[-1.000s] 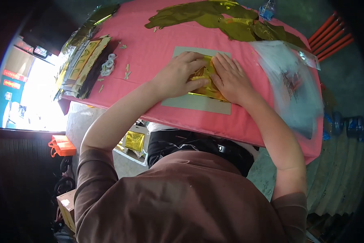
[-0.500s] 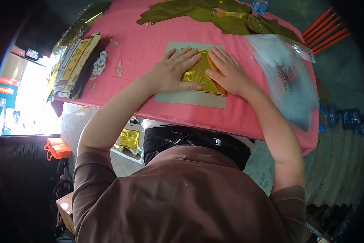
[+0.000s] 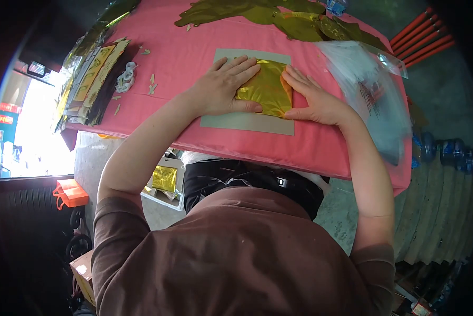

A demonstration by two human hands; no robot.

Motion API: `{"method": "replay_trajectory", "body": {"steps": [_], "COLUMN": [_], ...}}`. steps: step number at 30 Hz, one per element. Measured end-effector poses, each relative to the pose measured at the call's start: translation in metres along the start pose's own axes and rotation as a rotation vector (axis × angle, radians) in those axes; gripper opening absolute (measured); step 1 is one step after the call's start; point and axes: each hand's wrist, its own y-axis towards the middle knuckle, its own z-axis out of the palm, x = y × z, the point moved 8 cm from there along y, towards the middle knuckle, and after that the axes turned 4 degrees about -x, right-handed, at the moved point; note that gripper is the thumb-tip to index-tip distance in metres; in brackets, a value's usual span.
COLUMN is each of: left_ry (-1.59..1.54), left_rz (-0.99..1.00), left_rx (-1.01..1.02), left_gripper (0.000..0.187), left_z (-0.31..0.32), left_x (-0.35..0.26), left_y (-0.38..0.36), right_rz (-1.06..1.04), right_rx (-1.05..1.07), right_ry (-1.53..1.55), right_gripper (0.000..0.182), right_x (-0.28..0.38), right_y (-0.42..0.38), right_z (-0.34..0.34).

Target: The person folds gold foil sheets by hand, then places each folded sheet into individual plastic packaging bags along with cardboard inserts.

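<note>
A folded square of shiny gold foil (image 3: 270, 89) lies on a grey cardboard sheet (image 3: 247, 124) near the table's front edge. My left hand (image 3: 221, 88) rests flat over the foil's left side, fingers stretched out and thumb along the lower edge. At the right side of the foil, my right hand (image 3: 319, 103) has its fingers on the upper right edge and its thumb by the lower right corner, spread apart. Whatever part of the foil is beneath my left palm is hidden.
Clear plastic bags (image 3: 370, 97) lie on the right of the pink-covered table (image 3: 183, 39). Gold foil pieces (image 3: 257, 15) spread along the back. Stacked printed packets (image 3: 94, 79) and white rings (image 3: 126, 77) sit left. A bin (image 3: 165, 184) stands below.
The foil's right part now lies flatter and wider, where a slanted fold showed before. My right hand has shifted right and slightly down to its edge. My left hand stays on the foil.
</note>
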Motion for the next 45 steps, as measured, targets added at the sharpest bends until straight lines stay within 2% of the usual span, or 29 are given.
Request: {"method": "replay_trajectory", "body": {"steps": [6, 9, 11, 12, 14, 15, 17, 18, 20, 21, 24, 27, 30, 32, 33, 35, 36, 38, 40, 42, 43, 45], "left_ry": [0.041, -0.008, -0.025, -0.022, -0.038, -0.036, -0.05, -0.05, -0.068, -0.073, -0.101, -0.105, -0.243, -0.492, -0.495, -0.333, -0.335, -0.425, -0.391, -0.442, -0.491, -0.408], "left_rz": [-0.057, -0.067, -0.084, -0.079, -0.09, -0.082, -0.094, -0.086, -0.075, -0.067, -0.047, -0.011, -0.062, -0.141, -0.14, 0.079, 0.072, 0.254, 0.365, 0.383, 0.397, 0.419], "left_rx": [0.069, 0.073, 0.096, 0.096, 0.093, 0.09, 0.092, 0.088, 0.09, 0.09, 0.088, 0.065, 0.002, -0.102, -0.098, -0.332, -0.337, -0.19, -0.23, -0.178, -0.118, -0.189], "left_gripper": [0.09, 0.09, 0.09, 0.09, 0.09, 0.09, 0.09, 0.09, 0.088, 0.088, 0.088, 0.091, 0.09, 0.075, 0.075, 0.048, 0.048, 0.03, 0.027, 0.027, 0.027, 0.025], "left_z": [0.0, 0.002, 0.003, 0.003, 0.003, 0.004, 0.008, 0.008, 0.011, 0.013, 0.016, 0.015, 0.006, -0.006, -0.008, -0.035, -0.033, -0.02, -0.018, -0.01, -0.003, 0.012], "left_x": [0.001, 0.001, 0.002, 0.001, 0.0, -0.002, -0.008, -0.013, -0.023, -0.028, -0.037, -0.04, -0.033, -0.025, -0.027, -0.047, -0.052, -0.089, -0.127, -0.153, -0.165, -0.18], "left_y": [-0.001, 0.0, 0.0, 0.001, 0.002, 0.004, 0.009, 0.012, 0.02, 0.023, 0.03, 0.031, 0.033, 0.037, 0.042, 0.055, 0.065, 0.09, 0.108, 0.132, 0.143, 0.159], "right_rz": [-0.004, -0.06, 0.002, 0.002, 0.169, 0.169, -0.012, -0.009, -0.122, -0.122, -0.018, -0.009, 0.021, 0.037, 0.044, 0.043, 0.038, 0.045, 0.06, -0.079, -0.129, -0.13], "right_rx": [-0.007, -0.082, -0.16, -0.167, -0.416, -0.425, -0.559, -0.566, -0.633, -0.609, -0.494, -0.447, -0.446, -0.433, -0.412, -0.37, -0.334, -0.254, -0.183, -0.408, -0.438, -0.464], "right_ry": [-0.09, -0.072, 0.61, 0.609, 0.631, 0.629, 0.187, 0.182, -0.096, -0.159, -0.25, -0.298, -0.321, -0.325, -0.323, -0.33, -0.343, -0.287, -0.233, -0.537, -0.514, -0.507], "right_gripper": [0.09, 0.079, 0.059, 0.059, 0.042, 0.042, 0.036, 0.036, 0.037, 0.043, 0.05, 0.054, 0.055, 0.056, 0.058, 0.059, 0.061, 0.062, 0.063, 0.063, 0.064, 0.064], "right_x": [-0.002, -0.006, -0.015, -0.018, -0.039, -0.039, -0.009, -0.005, 0.013, 0.011, 0.0, -0.001, 0.0, 0.002, 0.002, 0.008, 0.01, 0.004, -0.003, 0.004, -0.002, -0.011], "right_y": [-0.002, -0.002, 0.002, 0.004, 0.001, 0.001, 0.0, 0.001, -0.001, 0.001, 0.004, 0.005, 0.006, 0.004, 0.004, 0.004, 0.006, 0.004, 0.003, 0.0, 0.002, 0.007], "right_z": [0.001, -0.004, -0.013, -0.013, -0.025, -0.022, -0.027, -0.024, -0.021, -0.017, -0.001, 0.003, 0.004, 0.003, 0.003, 0.0, 0.001, 0.007, 0.015, 0.009, 0.013, 0.019]}}
